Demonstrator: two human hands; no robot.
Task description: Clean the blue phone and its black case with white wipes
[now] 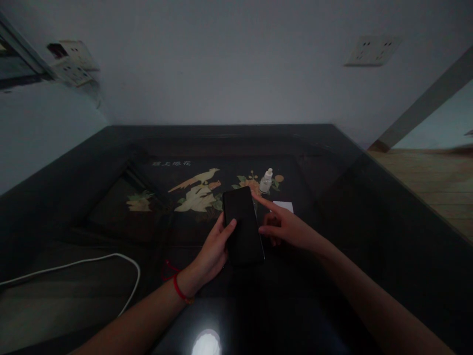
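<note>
A black phone (243,224) with a dark screen lies over the dark table (351,207), held from its left edge by my left hand (214,251), whose thumb rests on the screen. A red string circles that wrist. My right hand (284,227) hovers at the phone's right edge with the index finger stretched toward its top corner and the other fingers curled. A small clear bottle (266,181) with a white cap stands just beyond the phone. A white square of paper or cloth (285,206) lies beside my right hand.
The tabletop carries an inlaid picture of a bird and flowers (197,192) under glass. A white cable (111,261) loops across the near left. Wall sockets (371,49) sit on the white wall behind. Wooden floor (432,182) shows at the right.
</note>
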